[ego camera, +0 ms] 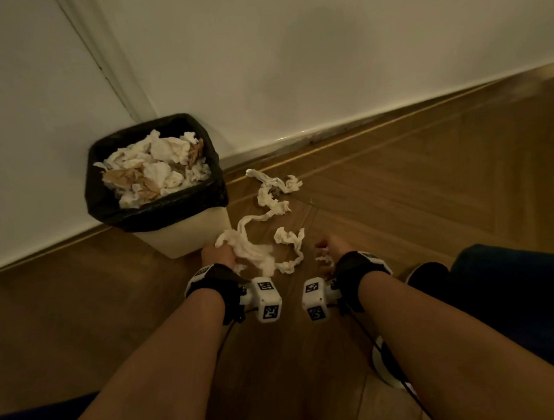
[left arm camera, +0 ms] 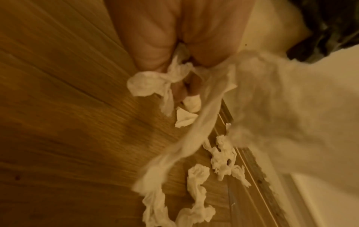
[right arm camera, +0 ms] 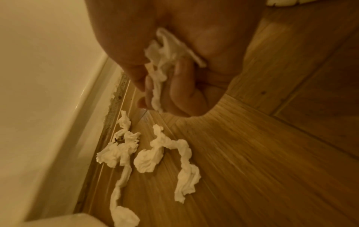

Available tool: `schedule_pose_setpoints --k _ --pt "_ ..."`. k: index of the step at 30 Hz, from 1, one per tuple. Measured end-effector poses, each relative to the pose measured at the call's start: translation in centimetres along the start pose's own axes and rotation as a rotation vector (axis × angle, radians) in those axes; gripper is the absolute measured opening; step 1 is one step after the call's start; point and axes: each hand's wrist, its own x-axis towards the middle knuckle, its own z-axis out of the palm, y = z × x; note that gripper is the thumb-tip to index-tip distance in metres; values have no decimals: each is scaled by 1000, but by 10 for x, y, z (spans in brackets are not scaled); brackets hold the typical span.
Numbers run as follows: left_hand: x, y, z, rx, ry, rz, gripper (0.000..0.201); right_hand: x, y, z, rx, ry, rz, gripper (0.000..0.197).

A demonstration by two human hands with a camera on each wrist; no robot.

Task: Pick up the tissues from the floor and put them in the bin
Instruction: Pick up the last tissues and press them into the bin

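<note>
A white bin (ego camera: pixel 187 237) with a black liner (ego camera: pixel 160 209) stands in the corner, heaped with crumpled tissues (ego camera: pixel 158 168). White twisted tissues lie on the wood floor to its right: a long strand (ego camera: pixel 270 191), (right arm camera: pixel 118 147) near the skirting and a curled piece (ego camera: pixel 291 241), (right arm camera: pixel 186 165). My left hand (ego camera: pixel 218 253), (left arm camera: pixel 155 50) grips a bunch of tissue (ego camera: pixel 249 253), (left arm camera: pixel 151 83) just in front of the bin. My right hand (ego camera: pixel 330 247), (right arm camera: pixel 170 73) holds a small tissue scrap (ego camera: pixel 324 259), (right arm camera: pixel 161 61) in its curled fingers.
White walls meet in the corner behind the bin, with a skirting board (ego camera: pixel 329 130) along the floor. Dark trouser legs (ego camera: pixel 514 293) and a shoe (ego camera: pixel 426 274) are at the right. Bare wood floor (ego camera: pixel 428 185) stretches to the right.
</note>
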Motion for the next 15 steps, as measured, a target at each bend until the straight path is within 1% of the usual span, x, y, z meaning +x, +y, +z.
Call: schedule_pose_setpoints --k 1,3,4,5,7,8,9,10,11,12,13,14,15 --pt "-3 -1 -1 -1 -35 -6 38 -3 2 0 43 -35 19 28" --pt "-10 2 -5 -13 -73 -40 39 -9 3 1 161 -75 4 23" --pt "-13 4 -5 -32 -76 -78 38 -12 2 2 208 -71 -22 22" --pt "-14 6 -6 -7 -66 -77 38 -15 1 3 237 -64 -46 22" --pt "-23 17 -11 -57 -36 -151 38 -22 -1 5 255 -70 -79 24" --pt "-30 18 -15 -16 -25 -147 38 -26 -2 6 245 -76 -91 25" --pt "-37 16 -19 124 -55 -81 39 -29 -3 6 226 -76 -98 27" --pt "-43 17 -20 234 -62 -61 39 -32 -4 6 214 -71 -101 28" --pt "-44 19 -19 250 -51 -67 40 -35 -4 6 222 -64 -97 29" --pt "-39 16 -19 222 -75 -3 44 -38 -5 6 235 -56 -94 29" --pt "-38 14 -21 206 -74 -8 48 -41 -6 6 243 -50 -93 29" --pt "-38 15 -21 176 -74 -51 49 -45 -6 6 248 -47 -94 29" --pt "-41 15 -22 115 -73 -41 46 -48 -6 6 252 -46 -93 29"
